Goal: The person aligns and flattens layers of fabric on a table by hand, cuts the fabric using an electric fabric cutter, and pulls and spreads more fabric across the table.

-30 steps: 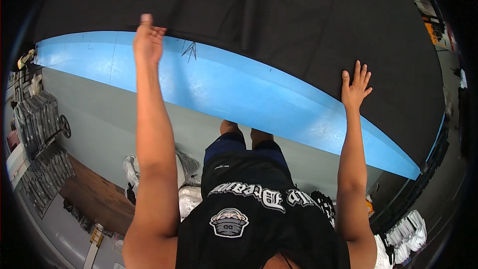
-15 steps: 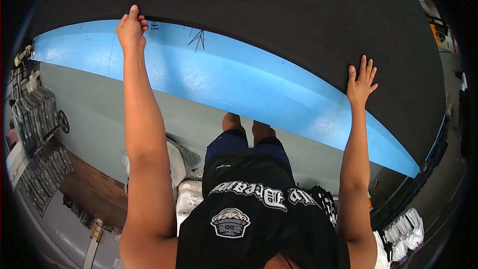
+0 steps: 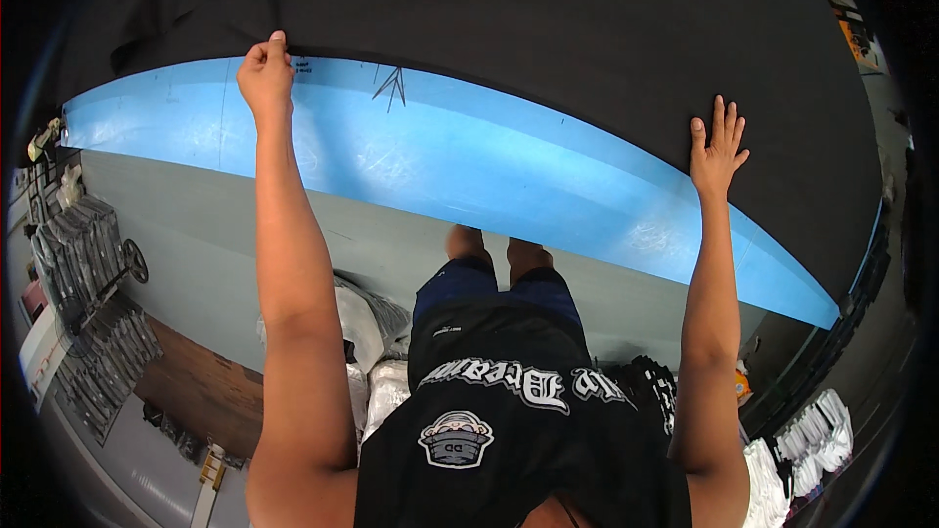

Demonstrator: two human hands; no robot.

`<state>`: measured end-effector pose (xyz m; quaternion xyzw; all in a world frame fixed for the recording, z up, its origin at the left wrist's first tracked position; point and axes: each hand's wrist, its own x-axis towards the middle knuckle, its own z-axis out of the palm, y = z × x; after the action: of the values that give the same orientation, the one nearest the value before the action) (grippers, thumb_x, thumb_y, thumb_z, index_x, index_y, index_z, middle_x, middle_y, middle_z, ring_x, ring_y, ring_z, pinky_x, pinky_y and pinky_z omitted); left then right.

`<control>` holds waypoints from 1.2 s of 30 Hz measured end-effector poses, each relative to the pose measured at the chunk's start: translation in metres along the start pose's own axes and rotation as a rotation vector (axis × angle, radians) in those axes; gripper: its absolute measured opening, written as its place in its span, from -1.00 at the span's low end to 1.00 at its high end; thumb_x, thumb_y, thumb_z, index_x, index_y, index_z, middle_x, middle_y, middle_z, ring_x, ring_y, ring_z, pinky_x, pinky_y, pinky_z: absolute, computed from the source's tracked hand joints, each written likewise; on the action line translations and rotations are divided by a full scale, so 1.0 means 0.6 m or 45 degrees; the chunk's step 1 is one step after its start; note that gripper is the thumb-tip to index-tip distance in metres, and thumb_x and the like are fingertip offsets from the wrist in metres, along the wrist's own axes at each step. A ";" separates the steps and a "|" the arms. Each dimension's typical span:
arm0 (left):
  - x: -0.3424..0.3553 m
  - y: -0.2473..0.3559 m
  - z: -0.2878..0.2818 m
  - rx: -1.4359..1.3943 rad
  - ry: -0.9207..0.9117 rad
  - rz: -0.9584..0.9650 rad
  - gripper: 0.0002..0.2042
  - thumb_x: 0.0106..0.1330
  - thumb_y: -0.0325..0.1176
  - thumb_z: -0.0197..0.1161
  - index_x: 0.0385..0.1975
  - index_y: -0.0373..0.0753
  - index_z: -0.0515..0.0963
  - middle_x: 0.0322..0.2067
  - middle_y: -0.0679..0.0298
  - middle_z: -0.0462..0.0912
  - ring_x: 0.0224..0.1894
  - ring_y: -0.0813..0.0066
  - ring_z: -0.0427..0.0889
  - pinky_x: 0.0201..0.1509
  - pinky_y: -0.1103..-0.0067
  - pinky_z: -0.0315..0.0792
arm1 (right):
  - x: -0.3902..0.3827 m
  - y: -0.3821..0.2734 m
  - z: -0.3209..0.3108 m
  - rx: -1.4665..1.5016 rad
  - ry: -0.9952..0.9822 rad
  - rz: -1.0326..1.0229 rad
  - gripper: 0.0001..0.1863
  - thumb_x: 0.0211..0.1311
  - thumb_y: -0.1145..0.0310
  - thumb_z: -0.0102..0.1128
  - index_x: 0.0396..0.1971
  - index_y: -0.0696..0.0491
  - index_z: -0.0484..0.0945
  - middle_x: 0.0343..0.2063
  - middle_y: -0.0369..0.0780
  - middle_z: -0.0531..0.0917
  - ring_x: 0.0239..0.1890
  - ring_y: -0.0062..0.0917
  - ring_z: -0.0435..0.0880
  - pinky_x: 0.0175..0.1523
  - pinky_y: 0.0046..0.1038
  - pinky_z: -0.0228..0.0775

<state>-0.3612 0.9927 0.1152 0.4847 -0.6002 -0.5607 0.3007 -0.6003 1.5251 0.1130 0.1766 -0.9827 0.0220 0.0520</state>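
Note:
A large sheet of black fabric (image 3: 509, 10) lies over a blue table (image 3: 469, 161), and its near edge runs along the blue surface. At that edge on the left, my left hand (image 3: 266, 75) is closed, thumb and fingers pinching the cloth. Small folds show in the fabric just beyond and left of it. On the right, my right hand (image 3: 719, 156) rests flat on the cloth, fingers spread, near the same edge. Dark pen marks (image 3: 389, 88) show on the blue surface to the right of my left hand.
Stacks of plastic-wrapped packages (image 3: 93, 254) stand on the floor at the left, near a black wheel (image 3: 135, 261). White bundles (image 3: 817, 440) lie at the lower right. Wrapped bags (image 3: 367, 328) sit beside my legs, under my left arm.
My left hand has drawn slightly nearer to me with the fabric edge, and the fingers have curled tighter. New folds appear in the cloth at the left. My right hand stays flat.

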 end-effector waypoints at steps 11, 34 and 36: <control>0.020 -0.028 -0.015 0.327 0.028 0.205 -0.67 0.22 -0.20 0.28 -0.66 -0.29 0.45 -0.76 0.43 0.37 -0.70 0.75 0.25 -0.64 0.70 0.14 | -0.004 -0.007 -0.009 0.001 -0.034 0.021 -0.33 0.25 -0.23 -0.16 0.32 -0.29 0.14 0.37 -0.25 0.07 0.42 -0.26 -0.10 0.28 0.27 -0.40; 0.055 -0.054 -0.035 0.698 -0.030 0.374 -0.66 0.23 -0.19 0.27 -0.69 -0.25 0.42 -0.76 0.44 0.36 -0.69 0.73 0.25 -0.63 0.67 0.15 | -0.009 -0.215 0.012 0.056 0.004 -0.223 -0.28 0.22 -0.33 -0.27 0.31 -0.28 0.16 0.35 -0.22 0.10 0.41 -0.16 -0.10 0.26 0.34 -0.46; 0.055 -0.055 -0.034 0.633 -0.114 0.352 -0.66 0.23 -0.19 0.27 -0.68 -0.25 0.41 -0.76 0.43 0.36 -0.70 0.73 0.25 -0.63 0.67 0.16 | -0.015 -0.212 0.012 0.033 -0.035 -0.226 -0.28 0.22 -0.33 -0.25 0.32 -0.30 0.14 0.35 -0.23 0.09 0.42 -0.16 -0.12 0.26 0.34 -0.47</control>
<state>-0.3463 0.9579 0.0809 0.4319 -0.7923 -0.3709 0.2195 -0.5481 1.4086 0.1078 0.2641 -0.9634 0.0274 0.0379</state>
